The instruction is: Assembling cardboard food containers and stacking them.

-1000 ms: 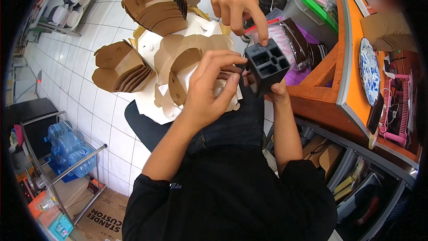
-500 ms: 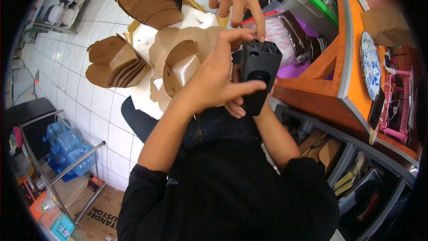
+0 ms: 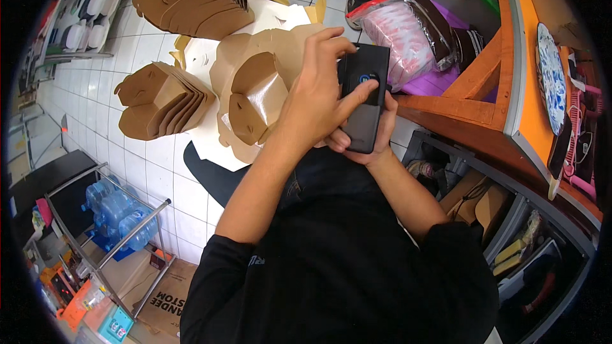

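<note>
Head view, nearest first: both hands hold a black box [image 3: 364, 99] above the lap. The right hand [image 3: 376, 143] cups it from beneath, fingers wrapped around its lower end; the left hand [image 3: 319, 99] clasps its side, thumb pressed on the front face. The box hangs unsupported, so a slip of that thumb could, I judge, tip it out of the right palm onto the tiled floor [image 3: 143, 172]. Just beyond lie brown cardboard takeaway boxes [image 3: 255, 92], folded and empty, with nested stacks [image 3: 159, 99] further left. Farther off, a clear plastic bag [image 3: 414, 32] holds pink and dark packets on a purple tray [image 3: 433, 83].
</note>
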Demonstrator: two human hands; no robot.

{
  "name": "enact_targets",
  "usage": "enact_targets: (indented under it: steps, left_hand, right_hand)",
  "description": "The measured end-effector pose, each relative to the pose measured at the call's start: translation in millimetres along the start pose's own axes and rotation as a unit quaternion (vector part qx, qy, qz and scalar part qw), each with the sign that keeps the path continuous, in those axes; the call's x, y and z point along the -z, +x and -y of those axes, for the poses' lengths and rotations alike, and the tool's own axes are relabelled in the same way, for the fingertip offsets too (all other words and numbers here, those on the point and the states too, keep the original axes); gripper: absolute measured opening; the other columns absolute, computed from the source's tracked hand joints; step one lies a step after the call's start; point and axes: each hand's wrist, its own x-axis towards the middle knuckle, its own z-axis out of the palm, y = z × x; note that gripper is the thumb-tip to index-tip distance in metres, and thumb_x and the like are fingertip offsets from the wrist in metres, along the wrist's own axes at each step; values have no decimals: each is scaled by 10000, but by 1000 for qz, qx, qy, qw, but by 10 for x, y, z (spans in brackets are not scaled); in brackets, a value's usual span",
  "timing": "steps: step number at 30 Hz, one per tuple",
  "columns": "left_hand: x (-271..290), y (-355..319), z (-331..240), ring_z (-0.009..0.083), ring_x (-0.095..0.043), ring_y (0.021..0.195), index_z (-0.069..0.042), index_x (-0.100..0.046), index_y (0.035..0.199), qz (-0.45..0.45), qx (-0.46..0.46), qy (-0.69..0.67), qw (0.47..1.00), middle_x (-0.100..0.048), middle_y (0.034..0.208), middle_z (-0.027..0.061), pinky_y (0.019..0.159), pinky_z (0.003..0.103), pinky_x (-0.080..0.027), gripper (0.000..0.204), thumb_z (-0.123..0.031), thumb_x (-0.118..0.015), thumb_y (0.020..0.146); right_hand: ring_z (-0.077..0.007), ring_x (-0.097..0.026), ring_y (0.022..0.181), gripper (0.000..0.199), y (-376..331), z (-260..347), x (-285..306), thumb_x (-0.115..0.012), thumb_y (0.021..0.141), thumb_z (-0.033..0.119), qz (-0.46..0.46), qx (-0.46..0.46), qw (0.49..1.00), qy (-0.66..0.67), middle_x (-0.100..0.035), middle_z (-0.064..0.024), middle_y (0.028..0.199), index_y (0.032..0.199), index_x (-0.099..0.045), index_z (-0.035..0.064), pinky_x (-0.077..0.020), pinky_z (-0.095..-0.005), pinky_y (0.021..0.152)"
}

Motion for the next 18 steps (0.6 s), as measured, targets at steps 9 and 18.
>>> enact_targets:
  steps: [9, 18]
  left_hand:
    - [-77, 171, -39, 378, -618, 1185, -52, -494, 1367, 51, 56, 27, 997, -521, 1364, 205, 982, 442, -518, 500, -190, -720, 943]
    - [209, 263, -104, 382, -637, 1129, -137, -590, 1289, 57, 33, 117, 991, -547, 1291, 171, 920, 449, -537, 554, -288, -844, 820]
  right_hand:
    - [-280, -641, 712, 769, 161, 165, -280, -409, 916, 761, -239, 115, 962, -57, -666, -134, 963, 1230, -591, 83, -499, -422, 657]
    - [-281, -644, 737, 732, 119, 243, -39, -414, 925, 747, -96, 83, 981, -146, -635, -126, 971, 1163, -592, 78, -494, -416, 660]
